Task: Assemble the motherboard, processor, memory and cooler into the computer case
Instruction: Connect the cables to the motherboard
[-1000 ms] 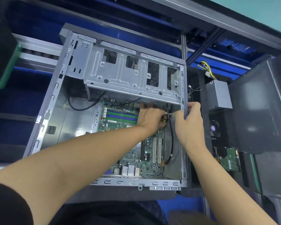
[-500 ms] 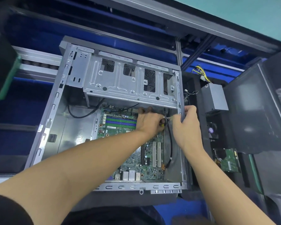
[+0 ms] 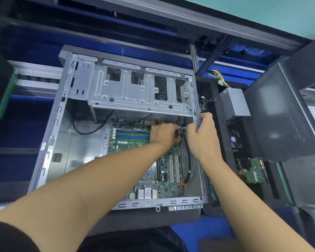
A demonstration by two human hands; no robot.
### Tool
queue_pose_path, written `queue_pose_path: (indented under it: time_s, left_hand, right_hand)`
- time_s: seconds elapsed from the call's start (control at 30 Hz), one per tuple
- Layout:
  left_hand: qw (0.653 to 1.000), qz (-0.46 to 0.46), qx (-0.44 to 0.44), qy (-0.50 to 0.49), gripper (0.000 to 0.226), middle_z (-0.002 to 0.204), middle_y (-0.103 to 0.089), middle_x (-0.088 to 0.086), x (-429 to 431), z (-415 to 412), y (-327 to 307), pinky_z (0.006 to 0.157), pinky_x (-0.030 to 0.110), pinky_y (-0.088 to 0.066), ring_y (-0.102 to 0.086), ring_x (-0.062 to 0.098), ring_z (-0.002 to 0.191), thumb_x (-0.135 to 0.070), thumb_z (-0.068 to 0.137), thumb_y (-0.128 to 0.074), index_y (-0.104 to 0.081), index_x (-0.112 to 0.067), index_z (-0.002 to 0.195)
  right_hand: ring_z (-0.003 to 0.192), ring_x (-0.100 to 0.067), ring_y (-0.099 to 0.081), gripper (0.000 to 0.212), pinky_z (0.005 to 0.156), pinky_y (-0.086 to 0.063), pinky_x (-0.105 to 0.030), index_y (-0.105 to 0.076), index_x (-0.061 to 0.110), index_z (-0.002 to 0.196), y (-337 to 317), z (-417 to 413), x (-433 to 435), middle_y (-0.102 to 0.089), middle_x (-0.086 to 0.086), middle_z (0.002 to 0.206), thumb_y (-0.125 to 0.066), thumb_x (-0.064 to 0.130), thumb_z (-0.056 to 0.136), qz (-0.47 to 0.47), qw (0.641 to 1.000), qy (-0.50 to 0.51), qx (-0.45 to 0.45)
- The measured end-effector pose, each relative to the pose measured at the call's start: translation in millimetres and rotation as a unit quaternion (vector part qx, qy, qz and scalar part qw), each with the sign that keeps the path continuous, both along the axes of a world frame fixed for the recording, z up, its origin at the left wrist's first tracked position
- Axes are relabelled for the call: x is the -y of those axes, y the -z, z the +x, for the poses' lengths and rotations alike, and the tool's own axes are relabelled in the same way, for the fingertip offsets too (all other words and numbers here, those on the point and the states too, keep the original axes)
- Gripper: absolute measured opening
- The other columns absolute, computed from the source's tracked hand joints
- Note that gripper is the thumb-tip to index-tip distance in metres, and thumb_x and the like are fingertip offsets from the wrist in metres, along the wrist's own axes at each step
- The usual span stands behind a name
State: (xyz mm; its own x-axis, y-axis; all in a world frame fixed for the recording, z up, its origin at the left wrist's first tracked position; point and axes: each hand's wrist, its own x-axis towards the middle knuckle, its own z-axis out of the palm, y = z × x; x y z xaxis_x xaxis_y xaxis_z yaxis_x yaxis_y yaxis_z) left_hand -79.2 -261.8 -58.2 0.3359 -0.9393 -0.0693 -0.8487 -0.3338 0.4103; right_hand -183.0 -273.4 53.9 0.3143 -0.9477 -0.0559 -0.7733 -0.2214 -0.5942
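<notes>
The open grey computer case [image 3: 49, 153] lies on its side in the middle of the view. The green motherboard [image 3: 164, 180] sits inside it, with blue and green memory slots [image 3: 133, 136] near its top. My left hand [image 3: 163, 133] reaches into the case at the board's upper right corner, fingers curled round a small yellow-tipped thing [image 3: 179, 136] that is mostly hidden. My right hand [image 3: 204, 137] grips the case's right edge rail, fingers hooked over it. A thin white wire end [image 3: 183, 127] shows between the two hands.
A metal drive cage [image 3: 140, 90] overhangs the top of the board. A black cable [image 3: 188, 157] runs down the case's right side. Right of the case lie a grey power supply [image 3: 238, 102] with yellow wires, a small fan [image 3: 233, 139], a green drive board [image 3: 253, 171] and a black panel [image 3: 284, 124].
Both hands keep their places on the case. My view has shifted, so the case sits a little lower in the frame.
</notes>
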Motion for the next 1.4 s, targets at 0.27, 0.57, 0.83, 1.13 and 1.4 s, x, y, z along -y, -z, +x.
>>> queue_pose_path:
  time_s: [0.27, 0.57, 0.83, 1.13, 1.4]
  left_hand:
    - [1.0, -0.004, -0.021, 0.008, 0.028, 0.053, -0.035, -0.015, -2, 1, -2, 0.076, 0.037, -0.013, -0.051, 0.015, 0.091, -0.046, 0.067, -0.066, -0.045, -0.031, 0.058]
    - [0.989, -0.019, -0.146, 0.001, 0.013, 0.071, -0.064, -0.012, -6, 2, -13, 0.095, 0.039, -0.019, -0.06, 0.014, 0.085, -0.038, 0.074, -0.068, -0.062, -0.027, 0.074]
    - [0.927, 0.045, -0.369, 0.04, 0.025, 0.09, -0.066, -0.011, -37, 52, -36, 0.071, 0.014, -0.051, -0.064, 0.004, 0.08, -0.018, 0.082, -0.071, -0.071, -0.024, 0.106]
    - [0.756, 0.07, -0.651, -0.03, 0.019, 0.096, -0.071, 0.013, -62, 84, -48, 0.081, 0.027, -0.059, -0.069, 0.019, 0.085, 0.0, 0.09, -0.062, -0.067, -0.001, 0.107]
    - [0.654, 0.094, -0.749, -0.054, 0.035, 0.102, -0.067, 0.016, -73, 96, -31, 0.081, 0.027, -0.059, -0.069, 0.015, 0.085, -0.007, 0.08, -0.067, -0.067, 0.002, 0.114]
  right_hand:
    - [0.091, -0.03, -0.056, 0.017, 0.075, -0.044, -0.04, -0.045, 0.016, 0.113, -2, 1, -1, -0.058, -0.009, 0.111, -0.046, 0.021, 0.097, -0.008, 1.0, -0.002, -0.008]
    - [0.093, -0.025, -0.054, 0.014, 0.072, -0.034, -0.034, -0.046, 0.018, 0.11, 0, -2, -1, -0.057, -0.005, 0.111, -0.047, 0.021, 0.096, 0.003, 1.0, 0.004, 0.023]
    - [0.098, -0.023, -0.052, 0.021, 0.076, -0.035, -0.033, -0.048, 0.018, 0.118, 3, -5, 1, -0.053, -0.003, 0.117, -0.047, 0.022, 0.098, 0.014, 0.999, 0.011, 0.034]
    - [0.091, -0.033, -0.058, 0.026, 0.067, -0.047, -0.039, -0.063, 0.007, 0.114, -5, 11, -20, -0.056, -0.01, 0.114, -0.059, 0.005, 0.089, -0.184, 0.926, -0.306, -0.12]
    - [0.087, -0.026, -0.056, 0.024, 0.074, -0.054, -0.045, -0.06, 0.016, 0.122, 14, 26, -20, -0.042, -0.001, 0.114, -0.063, 0.014, 0.098, -0.053, 0.941, -0.309, -0.129]
